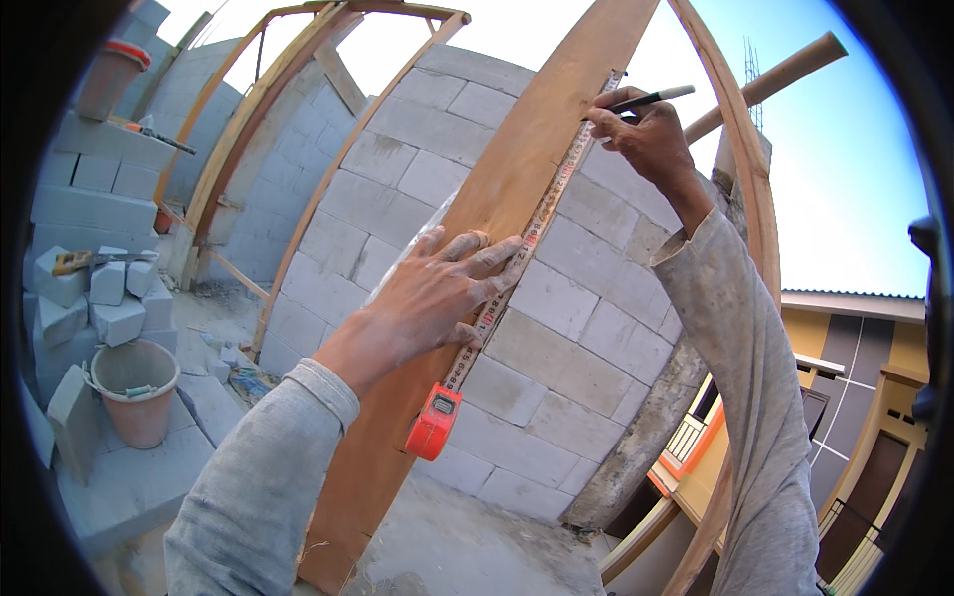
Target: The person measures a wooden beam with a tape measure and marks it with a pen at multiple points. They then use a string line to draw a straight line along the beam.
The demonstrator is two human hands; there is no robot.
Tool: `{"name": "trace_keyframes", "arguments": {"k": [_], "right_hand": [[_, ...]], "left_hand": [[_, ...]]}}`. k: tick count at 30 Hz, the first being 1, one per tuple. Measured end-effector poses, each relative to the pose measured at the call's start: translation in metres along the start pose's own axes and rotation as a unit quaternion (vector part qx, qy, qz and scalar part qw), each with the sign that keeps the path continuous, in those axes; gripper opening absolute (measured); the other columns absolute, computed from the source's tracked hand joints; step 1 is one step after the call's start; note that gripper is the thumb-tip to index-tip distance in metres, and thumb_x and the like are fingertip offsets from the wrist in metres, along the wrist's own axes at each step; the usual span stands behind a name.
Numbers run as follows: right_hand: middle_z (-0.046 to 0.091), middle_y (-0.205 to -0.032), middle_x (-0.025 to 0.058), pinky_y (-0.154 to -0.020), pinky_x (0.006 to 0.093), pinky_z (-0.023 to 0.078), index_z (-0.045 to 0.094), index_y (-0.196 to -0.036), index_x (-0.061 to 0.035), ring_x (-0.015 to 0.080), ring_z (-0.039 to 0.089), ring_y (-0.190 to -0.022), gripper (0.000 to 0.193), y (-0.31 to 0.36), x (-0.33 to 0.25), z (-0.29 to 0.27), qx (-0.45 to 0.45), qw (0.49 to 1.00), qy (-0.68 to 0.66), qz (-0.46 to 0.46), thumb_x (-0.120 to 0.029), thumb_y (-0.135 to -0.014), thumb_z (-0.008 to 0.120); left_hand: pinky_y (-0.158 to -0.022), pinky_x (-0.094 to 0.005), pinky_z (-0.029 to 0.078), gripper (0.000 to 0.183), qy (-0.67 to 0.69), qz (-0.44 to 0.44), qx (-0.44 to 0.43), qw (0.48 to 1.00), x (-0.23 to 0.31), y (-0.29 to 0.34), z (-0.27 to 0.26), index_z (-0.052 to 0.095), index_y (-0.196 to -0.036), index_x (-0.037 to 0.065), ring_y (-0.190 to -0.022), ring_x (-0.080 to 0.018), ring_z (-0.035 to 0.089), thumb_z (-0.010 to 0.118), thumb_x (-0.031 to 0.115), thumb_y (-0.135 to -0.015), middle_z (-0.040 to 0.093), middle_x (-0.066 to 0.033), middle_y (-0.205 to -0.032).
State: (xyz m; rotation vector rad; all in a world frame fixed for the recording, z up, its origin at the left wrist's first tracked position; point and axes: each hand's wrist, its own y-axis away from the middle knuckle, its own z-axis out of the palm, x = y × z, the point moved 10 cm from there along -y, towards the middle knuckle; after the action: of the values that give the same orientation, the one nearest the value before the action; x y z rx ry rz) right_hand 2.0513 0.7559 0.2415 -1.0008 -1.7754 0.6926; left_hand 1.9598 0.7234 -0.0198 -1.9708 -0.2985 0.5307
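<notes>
A long brown wooden board slants up through the middle of the view. Along its right edge runs the extended blade of a tape measure, whose red-orange case hangs at the lower end. My left hand lies across the board with fingers spread, the fingertips over the blade and the thumb near the board's edge. Higher up, my right hand is closed round a dark marker pen with a pale end pointing right. Its fingertips are at the upper blade; they hide the pen's writing tip.
Behind the board stands a grey block wall. Timber frames rise at the left and a wooden post at the right. A bucket and stacked blocks with a handsaw are at the left. A yellow building lies beyond.
</notes>
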Motion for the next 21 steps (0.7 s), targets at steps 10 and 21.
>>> {"name": "trace_keyframes", "arguments": {"k": [10, 21], "right_hand": [[0.075, -0.084, 0.0117, -0.069, 0.0251, 0.064, 0.071, -0.100, 0.0021, 0.0149, 0.075, -0.080, 0.028, 0.009, 0.064, -0.075, 0.148, 0.988, -0.043, 0.024, -0.025, -0.097, 0.070], [0.073, -0.086, 0.0113, -0.068, 0.0262, 0.061, 0.069, -0.109, 0.0003, 0.0166, 0.073, -0.080, 0.040, -0.084, 0.108, -0.081, 0.095, 0.994, -0.044, 0.011, -0.039, -0.098, 0.067]], "left_hand": [[-0.127, -0.0443, 0.023, 0.092, -0.020, 0.005, 0.012, 1.000, 0.005, -0.002, -0.002, 0.054, -0.145, 0.028, -0.147, -0.0217, 0.033, 0.084, 0.047, -0.061, 0.033, 0.0085, -0.163], [-0.125, -0.0506, 0.022, 0.084, -0.008, -0.012, -0.093, 0.996, 0.002, -0.012, -0.001, 0.050, -0.146, 0.031, -0.146, -0.0251, 0.033, 0.079, 0.049, -0.069, 0.037, 0.0033, -0.160]]}}
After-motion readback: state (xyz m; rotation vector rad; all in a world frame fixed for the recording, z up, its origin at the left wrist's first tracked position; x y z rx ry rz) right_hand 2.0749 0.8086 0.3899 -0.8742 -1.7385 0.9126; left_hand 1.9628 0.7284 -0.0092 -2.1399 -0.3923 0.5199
